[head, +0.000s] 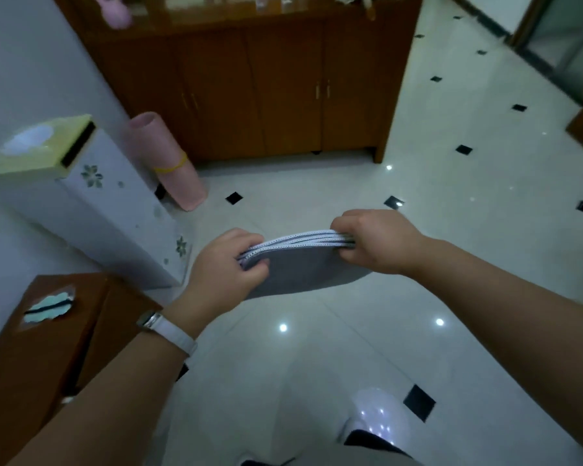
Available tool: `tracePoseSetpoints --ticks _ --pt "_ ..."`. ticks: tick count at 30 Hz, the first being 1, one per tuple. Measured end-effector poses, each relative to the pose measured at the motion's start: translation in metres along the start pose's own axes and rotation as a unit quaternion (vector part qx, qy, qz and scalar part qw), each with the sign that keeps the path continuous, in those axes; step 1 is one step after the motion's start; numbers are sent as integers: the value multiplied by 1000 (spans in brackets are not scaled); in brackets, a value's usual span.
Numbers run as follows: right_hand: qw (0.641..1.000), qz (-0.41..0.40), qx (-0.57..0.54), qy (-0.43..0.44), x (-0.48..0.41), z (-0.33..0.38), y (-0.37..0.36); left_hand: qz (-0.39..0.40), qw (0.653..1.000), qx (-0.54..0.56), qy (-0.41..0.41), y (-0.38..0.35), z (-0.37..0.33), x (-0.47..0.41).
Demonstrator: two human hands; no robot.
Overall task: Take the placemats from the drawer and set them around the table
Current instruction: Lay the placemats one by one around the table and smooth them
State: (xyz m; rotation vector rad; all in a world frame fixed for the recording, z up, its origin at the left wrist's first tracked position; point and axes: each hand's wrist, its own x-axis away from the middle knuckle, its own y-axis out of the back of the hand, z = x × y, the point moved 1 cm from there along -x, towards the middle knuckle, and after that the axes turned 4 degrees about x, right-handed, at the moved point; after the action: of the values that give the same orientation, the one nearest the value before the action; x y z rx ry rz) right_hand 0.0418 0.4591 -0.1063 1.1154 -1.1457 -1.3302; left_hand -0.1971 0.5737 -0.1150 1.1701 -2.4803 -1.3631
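Observation:
A stack of several grey placemats [300, 267] with white stitched edges hangs in the air over the tiled floor, in the middle of the view. My left hand [223, 274] grips the stack's left end, fingers curled over the edges. My right hand [374, 242] pinches the stack's right end. The mats sag between the two hands. No table and no drawer are in view.
A brown wooden cabinet [283, 95] stands ahead against the wall. A rolled pink mat [169, 163] leans by it. A tall white box with a yellow top [91, 196] stands at the left, a brown box [48, 348] at lower left. White floor tiles [451, 230] spread to the right.

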Motion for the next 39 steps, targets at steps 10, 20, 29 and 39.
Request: tracePoseSetpoints --ticks 10,20,29,39 --pt "970 -44 -5 -237 116 -145 18 148 974 42 -165 -127 -112 -131" --pt "899 -15 8 -438 162 -201 15 277 911 152 -263 -233 -155 -225" --pt "805 -25 40 -591 216 -198 35 387 820 230 -354 -318 -232 -269" --pt "703 -50 51 -707 347 -183 38 444 708 273 -477 -385 -370 -211"
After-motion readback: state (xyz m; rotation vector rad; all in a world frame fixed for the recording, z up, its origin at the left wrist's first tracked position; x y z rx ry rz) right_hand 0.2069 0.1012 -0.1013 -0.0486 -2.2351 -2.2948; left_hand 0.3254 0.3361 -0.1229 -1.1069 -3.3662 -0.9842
